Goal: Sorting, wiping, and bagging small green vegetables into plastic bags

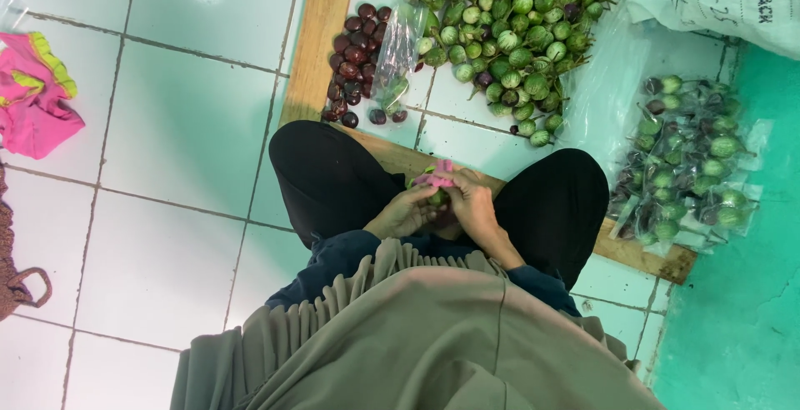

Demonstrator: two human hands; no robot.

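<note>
Pinching a pink strip (435, 175), both hands' fingers, left hand (406, 212) and right hand (471, 202), clench mid-frame; slipping could drop the green eggplant (437, 198).

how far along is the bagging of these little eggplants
Done: a stack of filled clear bags lies at the person's right. In hand: left hand and right hand meet on a small green eggplant bag with a pink tie. Left: a big loose green pile and a smaller purple pile remain unbagged, so roughly partway.
</note>
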